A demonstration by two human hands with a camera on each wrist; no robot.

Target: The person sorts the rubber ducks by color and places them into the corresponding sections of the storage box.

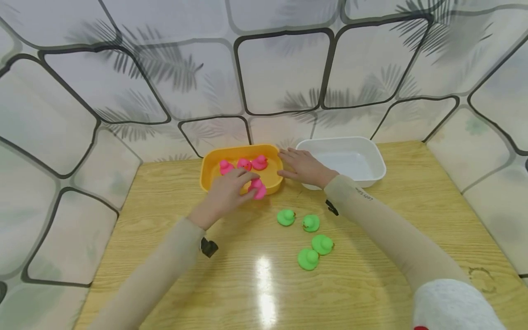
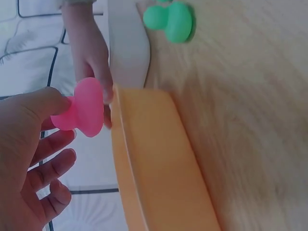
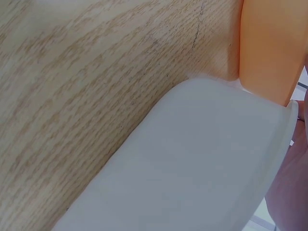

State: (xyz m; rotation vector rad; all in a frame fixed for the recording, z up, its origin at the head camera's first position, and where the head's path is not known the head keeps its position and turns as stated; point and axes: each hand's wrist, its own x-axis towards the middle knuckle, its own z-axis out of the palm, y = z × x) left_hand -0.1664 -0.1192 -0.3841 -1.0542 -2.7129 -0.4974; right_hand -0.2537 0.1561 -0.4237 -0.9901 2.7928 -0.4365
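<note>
My left hand (image 1: 226, 191) pinches a pink rubber duck (image 1: 258, 189) between thumb and fingers, at the front rim of the yellow-orange tub (image 1: 274, 169). In the left wrist view this pink duck (image 2: 90, 108) is held above the tub's rim, while the other fingers are loosely bent. Three more pink ducks (image 1: 260, 162) lie inside the tub toward its back. My right hand (image 1: 304, 166) lies with extended fingers at the tub's right rim, beside the white tub (image 1: 373, 160). In the right wrist view only part of that hand (image 3: 291, 187) shows, behind the white tub's edge.
Several green rubber ducks (image 1: 310, 223) stand on the wooden table (image 1: 185, 284) in front of the two tubs. A patterned curtain-like backdrop (image 1: 284, 73) rises behind the table and along both sides.
</note>
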